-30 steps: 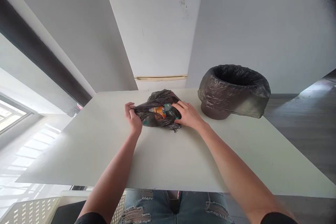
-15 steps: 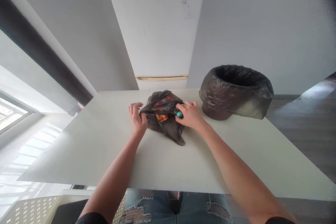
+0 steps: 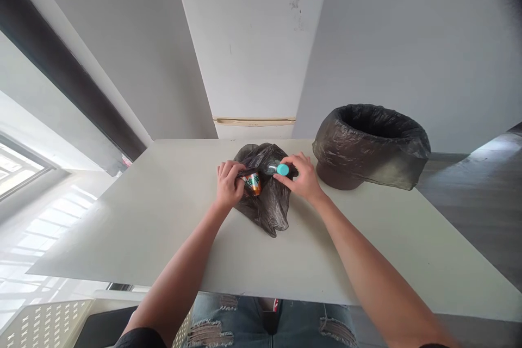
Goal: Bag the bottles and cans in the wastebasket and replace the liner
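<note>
A thin black plastic bag lies crumpled on the white table, its mouth toward me. My left hand is closed on the left edge of that bag's opening. Inside the mouth shows an orange and white printed package, close to my left fingers; its kind is unclear. A clear bottle with a turquoise cap pokes out of the bag, its body hidden under the plastic. My right hand pinches the bottle at its cap between thumb and fingers.
Right of the bag stands a brown bin lined with a black bag folded over its rim. The white table reaches to a white fridge at the back. A cream perforated basket sits below the front left edge.
The turquoise-capped bottle now shows more of its neck outside the bag. My left hand has shifted right with the bag edge, and more of the orange package is exposed.
</note>
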The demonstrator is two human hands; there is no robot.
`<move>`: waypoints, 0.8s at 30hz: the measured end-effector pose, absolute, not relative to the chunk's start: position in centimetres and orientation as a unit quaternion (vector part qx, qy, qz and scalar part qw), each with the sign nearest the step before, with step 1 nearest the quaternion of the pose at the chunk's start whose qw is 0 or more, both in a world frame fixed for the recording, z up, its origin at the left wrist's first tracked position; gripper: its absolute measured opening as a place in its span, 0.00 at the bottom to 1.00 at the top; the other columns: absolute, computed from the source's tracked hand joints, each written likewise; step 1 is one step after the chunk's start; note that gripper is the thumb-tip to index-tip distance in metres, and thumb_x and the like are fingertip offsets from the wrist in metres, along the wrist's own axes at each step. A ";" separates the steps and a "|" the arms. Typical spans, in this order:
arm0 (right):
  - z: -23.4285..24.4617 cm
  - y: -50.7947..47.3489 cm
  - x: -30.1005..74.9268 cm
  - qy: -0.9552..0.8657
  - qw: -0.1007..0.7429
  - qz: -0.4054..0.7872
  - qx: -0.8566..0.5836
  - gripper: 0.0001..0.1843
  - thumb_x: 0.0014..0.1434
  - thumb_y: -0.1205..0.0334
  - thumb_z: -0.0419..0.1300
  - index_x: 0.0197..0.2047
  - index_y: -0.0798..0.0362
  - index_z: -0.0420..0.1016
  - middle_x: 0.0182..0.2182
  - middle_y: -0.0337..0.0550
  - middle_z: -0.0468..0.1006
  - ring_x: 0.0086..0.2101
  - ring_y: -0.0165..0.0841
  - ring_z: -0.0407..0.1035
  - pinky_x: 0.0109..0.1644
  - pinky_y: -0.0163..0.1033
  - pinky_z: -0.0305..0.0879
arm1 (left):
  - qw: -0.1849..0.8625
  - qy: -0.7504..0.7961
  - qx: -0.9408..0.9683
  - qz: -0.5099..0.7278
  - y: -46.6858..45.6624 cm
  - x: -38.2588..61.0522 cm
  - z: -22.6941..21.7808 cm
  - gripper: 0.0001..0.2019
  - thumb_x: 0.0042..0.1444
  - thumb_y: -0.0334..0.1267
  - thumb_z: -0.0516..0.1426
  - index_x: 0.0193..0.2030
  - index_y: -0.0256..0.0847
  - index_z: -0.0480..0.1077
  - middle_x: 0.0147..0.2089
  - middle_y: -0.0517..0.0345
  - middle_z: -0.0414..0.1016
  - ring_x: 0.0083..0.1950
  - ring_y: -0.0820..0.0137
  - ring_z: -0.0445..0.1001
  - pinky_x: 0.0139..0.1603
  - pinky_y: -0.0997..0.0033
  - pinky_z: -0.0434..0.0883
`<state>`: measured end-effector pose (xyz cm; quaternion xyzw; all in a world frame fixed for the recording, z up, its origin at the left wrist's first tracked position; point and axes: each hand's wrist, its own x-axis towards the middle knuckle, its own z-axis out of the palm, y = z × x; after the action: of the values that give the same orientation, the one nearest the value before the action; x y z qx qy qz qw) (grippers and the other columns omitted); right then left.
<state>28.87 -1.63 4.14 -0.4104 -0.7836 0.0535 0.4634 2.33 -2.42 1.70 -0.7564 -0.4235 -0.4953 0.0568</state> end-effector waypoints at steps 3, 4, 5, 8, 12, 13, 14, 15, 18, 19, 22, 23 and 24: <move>4.6 -2.1 28.8 -0.805 0.433 0.081 -0.398 0.12 0.64 0.49 0.66 0.45 0.47 0.73 0.37 0.42 0.78 0.42 0.42 0.68 0.53 0.49 0.60 | 0.040 -0.368 -0.796 -0.479 -3.2 3.0 2.0 0.16 0.58 0.30 0.52 0.51 0.43 0.74 0.52 0.47 0.79 0.51 0.56 0.73 0.54 0.52 0.66; 4.8 -2.3 28.8 -0.811 0.423 0.088 -0.394 0.12 0.65 0.50 0.64 0.46 0.47 0.73 0.38 0.43 0.77 0.43 0.43 0.68 0.53 0.50 0.61 | 0.032 -0.351 -0.807 -0.474 -3.4 3.3 2.1 0.17 0.61 0.33 0.52 0.54 0.43 0.74 0.55 0.47 0.79 0.53 0.56 0.74 0.55 0.51 0.66; 5.0 -2.5 28.8 -0.817 0.415 0.095 -0.389 0.12 0.65 0.51 0.63 0.47 0.47 0.73 0.39 0.44 0.77 0.43 0.44 0.68 0.54 0.50 0.61 | 0.025 -0.340 -0.816 -0.468 -3.6 3.6 2.1 0.18 0.63 0.36 0.52 0.57 0.43 0.73 0.58 0.46 0.79 0.55 0.55 0.74 0.57 0.51 0.66; 5.5 -3.0 28.7 -0.843 0.388 0.114 -0.354 0.12 0.64 0.52 0.63 0.49 0.47 0.75 0.41 0.45 0.76 0.44 0.44 0.67 0.55 0.52 0.61 | 0.024 -0.340 -0.832 -0.438 -3.9 4.4 2.1 0.21 0.66 0.40 0.54 0.65 0.44 0.71 0.65 0.46 0.77 0.61 0.54 0.74 0.64 0.48 0.65; 5.9 -3.4 28.4 -0.881 0.352 0.144 -0.280 0.09 0.65 0.55 0.62 0.48 0.46 0.76 0.40 0.44 0.76 0.44 0.43 0.67 0.56 0.52 0.61 | 0.048 -0.338 -0.851 -0.399 -3.9 5.2 1.8 0.30 0.60 0.34 0.57 0.70 0.46 0.68 0.69 0.48 0.75 0.68 0.54 0.72 0.75 0.43 0.58; 5.9 -3.4 28.3 -0.887 0.348 0.150 -0.266 0.08 0.66 0.56 0.61 0.47 0.46 0.76 0.40 0.44 0.76 0.44 0.42 0.67 0.56 0.52 0.60 | 0.053 -0.335 -0.855 -0.392 -3.8 5.3 1.7 0.31 0.59 0.33 0.58 0.70 0.46 0.68 0.69 0.49 0.75 0.69 0.54 0.71 0.77 0.43 0.55; 6.0 -3.4 28.2 -0.891 0.344 0.155 -0.254 0.08 0.67 0.56 0.61 0.47 0.46 0.76 0.40 0.44 0.76 0.44 0.42 0.67 0.56 0.51 0.60 | 0.056 -0.332 -0.859 -0.385 -3.8 5.4 1.6 0.31 0.59 0.33 0.58 0.70 0.46 0.68 0.69 0.49 0.76 0.70 0.54 0.71 0.78 0.42 0.53; 6.0 -3.4 28.2 -0.894 0.340 0.158 -0.246 0.07 0.67 0.56 0.61 0.47 0.46 0.76 0.40 0.44 0.76 0.44 0.42 0.67 0.56 0.51 0.60 | 0.058 -0.332 -0.862 -0.378 -3.7 5.4 1.6 0.30 0.59 0.34 0.59 0.69 0.46 0.69 0.68 0.50 0.76 0.70 0.54 0.71 0.79 0.42 0.52; 6.0 -3.4 28.2 -0.898 0.335 0.164 -0.233 0.07 0.68 0.55 0.62 0.47 0.46 0.78 0.40 0.44 0.77 0.43 0.41 0.67 0.54 0.50 0.60 | 0.062 -0.329 -0.868 -0.366 -3.6 5.3 1.6 0.26 0.62 0.38 0.60 0.67 0.46 0.71 0.66 0.50 0.78 0.69 0.55 0.73 0.79 0.41 0.51; 5.9 -3.3 28.2 -0.899 0.334 0.165 -0.230 0.08 0.68 0.54 0.63 0.47 0.46 0.78 0.40 0.43 0.77 0.43 0.40 0.67 0.54 0.50 0.60 | 0.063 -0.327 -0.869 -0.366 -3.5 5.3 1.6 0.25 0.63 0.38 0.60 0.67 0.46 0.71 0.65 0.50 0.79 0.68 0.55 0.74 0.79 0.41 0.50; 5.6 -3.0 28.4 -0.894 0.341 0.173 -0.235 0.14 0.67 0.50 0.66 0.53 0.45 0.79 0.44 0.45 0.77 0.45 0.41 0.68 0.56 0.51 0.62 | 0.063 -0.324 -0.866 -0.375 -3.5 5.2 1.7 0.22 0.66 0.39 0.60 0.66 0.46 0.70 0.64 0.49 0.80 0.66 0.56 0.76 0.78 0.42 0.53; 5.4 -2.8 28.5 -0.887 0.350 0.174 -0.244 0.18 0.66 0.48 0.67 0.55 0.44 0.78 0.46 0.46 0.76 0.48 0.43 0.68 0.58 0.52 0.63 | 0.061 -0.328 -0.861 -0.383 -3.5 5.2 1.8 0.23 0.66 0.39 0.60 0.67 0.46 0.69 0.64 0.48 0.80 0.66 0.56 0.76 0.77 0.42 0.54; 5.2 -2.6 28.6 -0.878 0.363 0.174 -0.259 0.23 0.64 0.45 0.69 0.58 0.44 0.76 0.49 0.48 0.76 0.50 0.44 0.69 0.59 0.53 0.64 | 0.059 -0.333 -0.855 -0.394 -3.6 5.1 1.9 0.24 0.65 0.41 0.61 0.68 0.46 0.68 0.64 0.47 0.80 0.65 0.55 0.77 0.76 0.42 0.57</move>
<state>28.62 -2.56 5.18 -0.2587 -0.8782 0.1744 0.3626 5.11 -3.62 1.85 -0.8548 -0.3332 -0.3936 0.0587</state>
